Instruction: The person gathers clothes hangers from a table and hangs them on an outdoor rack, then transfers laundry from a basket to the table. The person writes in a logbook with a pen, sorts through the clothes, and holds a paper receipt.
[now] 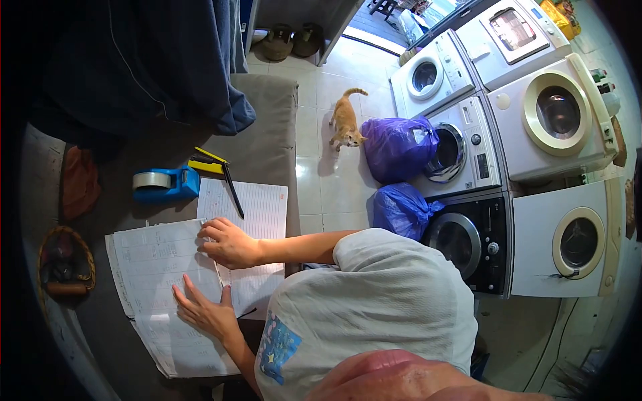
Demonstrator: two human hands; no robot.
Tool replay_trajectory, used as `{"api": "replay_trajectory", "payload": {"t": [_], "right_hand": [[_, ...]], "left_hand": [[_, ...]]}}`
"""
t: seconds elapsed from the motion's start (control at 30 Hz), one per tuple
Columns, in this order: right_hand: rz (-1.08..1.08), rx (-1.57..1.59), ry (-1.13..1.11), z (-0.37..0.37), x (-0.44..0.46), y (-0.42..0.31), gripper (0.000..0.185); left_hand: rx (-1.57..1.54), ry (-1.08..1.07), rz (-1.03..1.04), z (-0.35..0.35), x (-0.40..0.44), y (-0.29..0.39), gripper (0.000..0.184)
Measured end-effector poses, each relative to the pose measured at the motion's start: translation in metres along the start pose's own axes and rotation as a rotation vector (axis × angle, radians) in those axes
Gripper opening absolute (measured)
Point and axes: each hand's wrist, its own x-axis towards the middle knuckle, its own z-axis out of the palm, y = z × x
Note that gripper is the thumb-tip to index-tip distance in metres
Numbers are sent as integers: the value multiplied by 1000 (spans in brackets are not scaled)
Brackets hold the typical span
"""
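Observation:
A worn notebook with handwritten pages [147,267] lies open on the grey padded surface, partly over a lined notebook [264,200]. My left hand [207,314] rests flat on the handwritten page, fingers spread and thumb apart. My right hand [229,244] is at the upper right edge of that page, its fingers bent and close together over the paper; the fingertips' hold is partly hidden. A black pen [234,192] lies on the lined notebook, beside a yellow cutter [206,166]. Left of them stands a blue tape dispenser [167,184] with a roll of tape.
Purple plastic bags [401,148] stand on the tiled floor by stacked washing machines [465,140]. An orange cat [345,120] stands near the bags. Dark blue cloth [154,67] hangs at the upper left. A woven-edged basket [67,267] sits at the far left.

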Motion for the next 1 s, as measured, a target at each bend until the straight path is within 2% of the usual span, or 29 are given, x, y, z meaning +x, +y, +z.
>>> {"api": "replay_trajectory", "payload": {"t": [0.27, 0.3, 0.4, 0.47, 0.63, 0.67, 0.7, 0.77, 0.8, 1.0], "right_hand": [[-134, 15, -13, 18, -13, 7, 17], [-130, -9, -84, 2, -9, 0, 18], [-46, -103, -43, 13, -11, 0, 36], [39, -185, -142, 9, -6, -11, 39], [63, -228, -273, 11, 2, -22, 53], [74, -247, -344, 13, 2, -21, 64], [46, -237, -366, 15, 1, -23, 64], [141, -240, -357, 20, 2, -25, 74], [166, -238, -424, 21, 1, -24, 81], [199, -295, -409, 34, -2, -22, 87]], "left_hand": [[-184, 61, -59, 2, -7, 0, 70], [-184, 57, -65, -2, -8, 2, 68], [-185, 94, -66, 2, -13, -9, 69], [-187, 106, -101, 7, -23, -16, 70], [-212, 162, -253, 20, -58, -24, 73], [-238, 169, -275, 23, -66, -26, 73], [-264, 176, -293, 26, -74, -27, 73], [-258, 200, -324, 26, -88, -28, 73], [-239, 215, -324, 26, -96, -29, 72], [-163, 150, -424, 36, -129, -32, 69]]}}
